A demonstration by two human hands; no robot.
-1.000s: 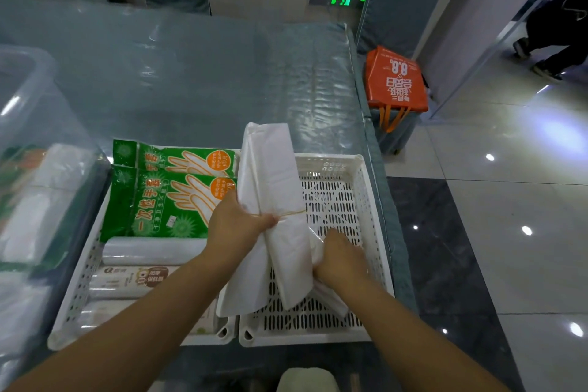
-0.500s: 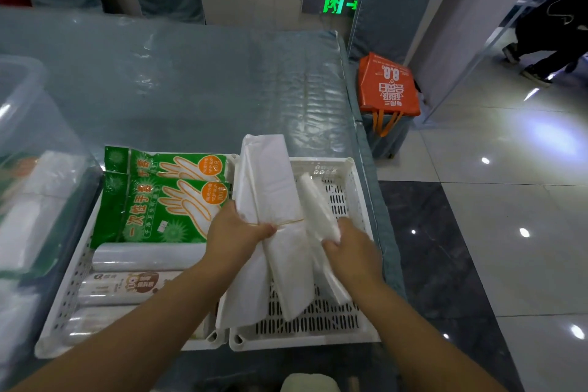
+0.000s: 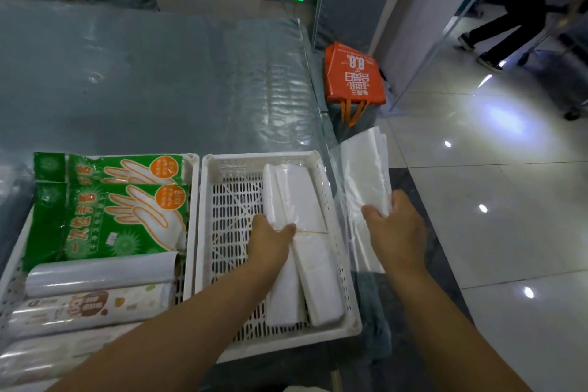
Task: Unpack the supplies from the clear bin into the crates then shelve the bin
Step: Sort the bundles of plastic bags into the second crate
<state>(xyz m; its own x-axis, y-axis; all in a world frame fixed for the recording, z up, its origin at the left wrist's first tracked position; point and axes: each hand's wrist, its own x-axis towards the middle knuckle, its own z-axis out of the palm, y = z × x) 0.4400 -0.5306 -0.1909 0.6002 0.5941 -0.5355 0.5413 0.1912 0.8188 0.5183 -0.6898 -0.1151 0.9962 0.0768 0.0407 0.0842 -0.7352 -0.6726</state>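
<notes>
Two white perforated crates stand side by side on the table. In the right crate (image 3: pixel 321 178) lies a folded bundle of white plastic bags (image 3: pixel 299 200) tied with a rubber band. My left hand (image 3: pixel 270 242) rests on the bundle's middle, fingers around it. My right hand (image 3: pixel 393 229) holds a second, thinner bundle of clear-white bags (image 3: pixel 366 169) past the crate's right rim, over the table edge. The left crate (image 3: pixel 191 232) holds green glove packs (image 3: pixel 105 219) and several rolls of film (image 3: pixel 98 274). The clear bin is out of view.
The table (image 3: pixel 152 83) wears a shiny clear cover and ends just right of the crates. An orange tote bag (image 3: pixel 353 76) sits on a covered chair beyond the table corner. A person (image 3: pixel 521 6) walks on the tiled floor at the far right.
My left hand lowered the banded bundle flat into the right crate. My right hand pulled the thinner bundle out to the right, beyond the crate rim. The view shifted right, losing the clear bin.
</notes>
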